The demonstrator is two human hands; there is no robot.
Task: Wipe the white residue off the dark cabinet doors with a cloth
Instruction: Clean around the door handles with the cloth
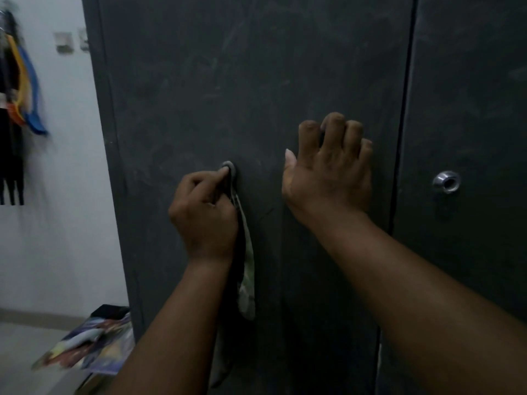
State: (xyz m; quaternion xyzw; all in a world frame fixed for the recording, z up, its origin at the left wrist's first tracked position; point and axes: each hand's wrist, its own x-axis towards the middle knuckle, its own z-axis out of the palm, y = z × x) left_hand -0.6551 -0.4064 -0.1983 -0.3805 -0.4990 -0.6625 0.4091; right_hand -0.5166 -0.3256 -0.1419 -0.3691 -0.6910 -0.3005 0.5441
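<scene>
The dark cabinet door [199, 95] fills the middle of the view, with faint whitish smears across its upper part [228, 44]. My left hand [204, 215] grips a pale patterned cloth [246, 283] and presses a cloth-covered fingertip against the door at mid height. The rest of the cloth hangs down along my left wrist. My right hand [328, 172] rests against the same door to the right, fingers slightly bent and holding nothing. A second dark door [470, 95] stands to the right of a vertical seam.
The right door has a round metal pull ring [447, 182]. A white wall [65, 195] lies to the left, with wall switches [64, 42] and coloured items hanging [28, 95]. A colourful printed sheet [94, 346] lies on the floor by the cabinet's corner.
</scene>
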